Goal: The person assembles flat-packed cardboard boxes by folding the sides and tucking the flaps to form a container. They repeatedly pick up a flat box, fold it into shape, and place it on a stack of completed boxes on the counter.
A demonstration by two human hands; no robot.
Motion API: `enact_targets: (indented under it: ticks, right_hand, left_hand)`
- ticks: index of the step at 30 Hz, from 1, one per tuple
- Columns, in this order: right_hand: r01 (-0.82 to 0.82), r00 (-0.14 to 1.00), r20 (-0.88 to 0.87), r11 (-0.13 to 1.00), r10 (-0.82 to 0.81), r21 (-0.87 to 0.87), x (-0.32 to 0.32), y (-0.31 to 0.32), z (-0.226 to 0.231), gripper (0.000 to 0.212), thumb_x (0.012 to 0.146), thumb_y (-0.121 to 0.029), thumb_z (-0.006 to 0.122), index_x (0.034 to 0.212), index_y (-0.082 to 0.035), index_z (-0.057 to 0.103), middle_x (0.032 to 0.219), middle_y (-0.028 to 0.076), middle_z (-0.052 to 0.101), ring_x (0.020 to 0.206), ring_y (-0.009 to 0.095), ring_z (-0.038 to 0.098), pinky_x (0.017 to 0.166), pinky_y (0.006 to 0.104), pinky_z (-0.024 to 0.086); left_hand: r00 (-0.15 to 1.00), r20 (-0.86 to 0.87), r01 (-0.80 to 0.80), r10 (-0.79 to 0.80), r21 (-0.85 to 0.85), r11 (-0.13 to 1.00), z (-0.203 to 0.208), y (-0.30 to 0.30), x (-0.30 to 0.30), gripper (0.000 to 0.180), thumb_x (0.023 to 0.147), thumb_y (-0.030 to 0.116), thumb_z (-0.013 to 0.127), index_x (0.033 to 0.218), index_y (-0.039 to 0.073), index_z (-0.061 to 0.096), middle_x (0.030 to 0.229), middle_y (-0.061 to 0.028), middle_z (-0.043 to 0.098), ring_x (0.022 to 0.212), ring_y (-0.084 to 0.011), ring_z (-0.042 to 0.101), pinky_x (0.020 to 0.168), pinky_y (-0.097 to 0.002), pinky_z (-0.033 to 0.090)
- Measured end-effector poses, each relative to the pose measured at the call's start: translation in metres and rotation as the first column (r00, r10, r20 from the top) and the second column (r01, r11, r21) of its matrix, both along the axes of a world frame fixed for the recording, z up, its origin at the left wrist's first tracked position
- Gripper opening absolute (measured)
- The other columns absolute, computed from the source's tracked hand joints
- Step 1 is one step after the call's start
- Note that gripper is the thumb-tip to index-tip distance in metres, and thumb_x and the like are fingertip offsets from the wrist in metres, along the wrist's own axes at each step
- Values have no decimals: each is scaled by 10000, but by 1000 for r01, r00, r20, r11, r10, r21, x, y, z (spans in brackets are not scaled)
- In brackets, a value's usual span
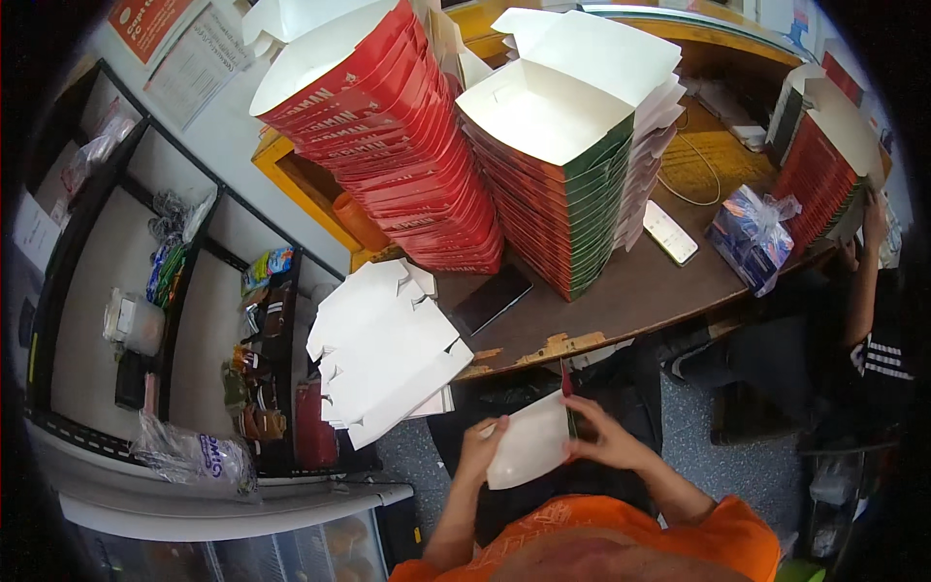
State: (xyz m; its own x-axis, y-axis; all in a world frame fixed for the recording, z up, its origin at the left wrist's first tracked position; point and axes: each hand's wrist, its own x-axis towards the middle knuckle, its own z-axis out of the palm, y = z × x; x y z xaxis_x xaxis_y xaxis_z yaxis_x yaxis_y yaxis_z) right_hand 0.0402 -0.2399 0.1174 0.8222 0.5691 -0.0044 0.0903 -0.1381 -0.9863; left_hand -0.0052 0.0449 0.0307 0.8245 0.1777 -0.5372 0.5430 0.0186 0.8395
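Note:
Just above my lap, between my two hands, is a cardboard food box (529,444), white inside with a little red and green on its outer side. My left hand (480,450) grips its left edge with the thumb on the white face. The fingers of my right hand (603,434) close on its right side, by the coloured panel. To the left, a pile of flat white cardboard blanks (393,354) overhangs the table edge. Tall stacks of nested boxes rise beyond: a red stack (417,184) and a green-and-red stack (567,209).
A dark phone (493,299) and a lit phone (669,234) lie on the brown table (567,320). Right of them sit a blue wrapped pack (753,239) and another box stack (817,184), touched by a co-worker's hand (875,218). Black shelves (175,291) with packets stand left.

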Motion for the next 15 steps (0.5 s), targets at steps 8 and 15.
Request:
enact_targets:
  ticks: [8,15]
  right_hand:
    - [-261,925,299,964,232,59,29,-30,138,910,659,-262,967,1437,-204,498,1477,197,346,1408,418,358,1136,440,361]
    - [425,72,842,780,-535,459,114,-17,274,790,773,-210,849,1456,-80,475,1470,160,464,1344,361,516,1088,464,465]
  left_hand:
    - [930,324,320,-173,-484,814,154,43,-15,1030,957,797,241,1629,23,145,1667,-163,254,1522,-276,289,1224,-460,267]
    - [569,782,247,-255,134,960,285,19,73,631,1064,418,538,1517,14,369,1219,-153,640,1048,-228,650,925,-391,515]
